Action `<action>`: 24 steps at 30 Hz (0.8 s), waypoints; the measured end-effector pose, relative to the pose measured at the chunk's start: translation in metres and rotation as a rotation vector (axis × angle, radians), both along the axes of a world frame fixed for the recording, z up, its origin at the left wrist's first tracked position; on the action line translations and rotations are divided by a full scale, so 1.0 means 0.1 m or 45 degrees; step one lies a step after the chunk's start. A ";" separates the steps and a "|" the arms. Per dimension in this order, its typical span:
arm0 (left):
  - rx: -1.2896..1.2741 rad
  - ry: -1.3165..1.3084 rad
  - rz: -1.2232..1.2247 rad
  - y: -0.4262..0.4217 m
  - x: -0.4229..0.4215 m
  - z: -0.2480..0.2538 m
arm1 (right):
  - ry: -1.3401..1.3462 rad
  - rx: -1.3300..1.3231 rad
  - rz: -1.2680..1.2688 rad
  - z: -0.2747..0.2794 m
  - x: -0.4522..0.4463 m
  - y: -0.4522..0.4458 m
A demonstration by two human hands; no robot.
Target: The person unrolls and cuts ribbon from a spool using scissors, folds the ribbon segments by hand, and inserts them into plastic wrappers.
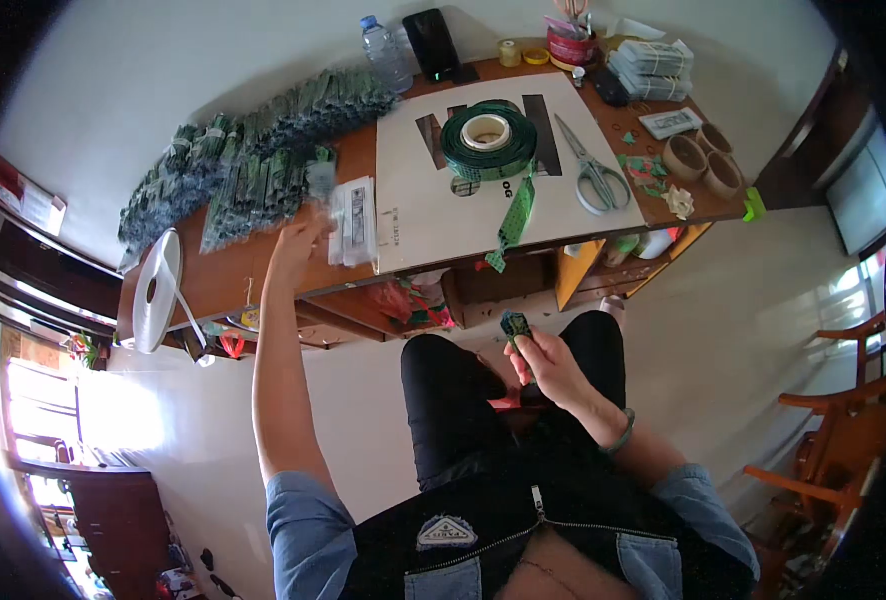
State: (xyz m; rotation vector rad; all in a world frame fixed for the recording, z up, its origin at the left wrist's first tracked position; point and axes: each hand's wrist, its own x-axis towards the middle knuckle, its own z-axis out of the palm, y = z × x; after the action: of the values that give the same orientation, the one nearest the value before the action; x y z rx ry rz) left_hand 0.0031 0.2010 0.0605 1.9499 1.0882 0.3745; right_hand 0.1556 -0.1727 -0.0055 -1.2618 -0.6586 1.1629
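Brown tabletop (pixel 231 262) against a pale wall, viewed from above our lap. Rows of green packets in clear wrapping (pixel 263 195) cover its left part. Our left hand (pixel 306 232) is out over the front edge, blurred; we cannot tell how far its fingers are open or whether they hold anything. Packets lie just beyond those fingers and to their left; a flat stack of clear sleeves (pixel 354 220) lies just to their right, its long axis pointing away from us. Our right hand (pixel 555 372) is well apart from both, low over our lap, its fingers closed around a small green bundle (pixel 514 324) whose end sticks out toward the tabletop. Right of the sleeves, a pale board (pixel 425 232) carries a green ribbon roll (pixel 460 160) and scissors (pixel 601 186).
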 end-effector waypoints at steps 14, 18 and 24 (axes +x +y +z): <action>-0.699 -0.948 0.101 -1.14 0.71 -0.41 | -0.226 0.035 -0.045 0.18 -0.30 0.24; 0.432 -0.273 -0.186 -0.95 0.72 -0.33 | -0.232 0.029 -0.076 0.12 -0.28 0.19; 0.022 -0.477 -0.151 -0.95 0.63 -0.27 | -0.317 0.027 -0.078 0.10 -0.21 0.24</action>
State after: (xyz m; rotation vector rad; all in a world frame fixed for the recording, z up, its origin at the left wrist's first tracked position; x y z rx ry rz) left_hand 0.0660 0.1056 0.0338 1.8530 0.7269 0.6545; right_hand 0.1342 -0.1483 0.0050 -1.4120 -0.8071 0.9541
